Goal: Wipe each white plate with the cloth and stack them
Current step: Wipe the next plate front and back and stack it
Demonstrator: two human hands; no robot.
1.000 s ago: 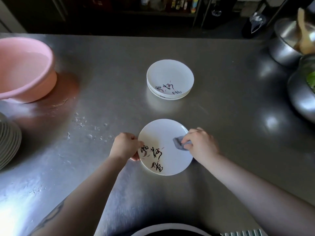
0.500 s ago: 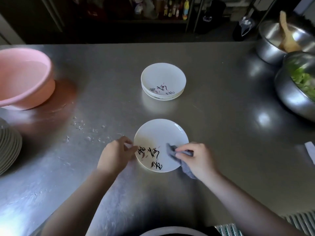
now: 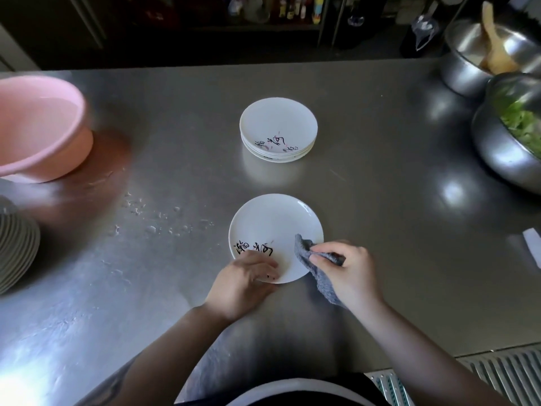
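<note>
A white plate [image 3: 272, 227] with black brush writing lies flat on the steel table in front of me. My left hand [image 3: 244, 284] grips its near rim, covering part of the writing. My right hand [image 3: 349, 272] pinches a grey cloth [image 3: 310, 259] whose upper end lies on the plate's right side while the rest hangs off below my hand. Farther back at the centre of the table stands a stack of white plates [image 3: 278, 130] with the same writing.
A pink basin [image 3: 41, 127] sits at the far left, with a pile of grey plates [image 3: 16, 244] below it at the left edge. Water drops [image 3: 152, 221] spot the table. Two steel bowls [image 3: 503, 136] stand at the right, one with greens, one with a wooden spoon.
My left hand has slid from the plate's left rim round to its near rim. My right hand has drawn the cloth down and right across the plate.
</note>
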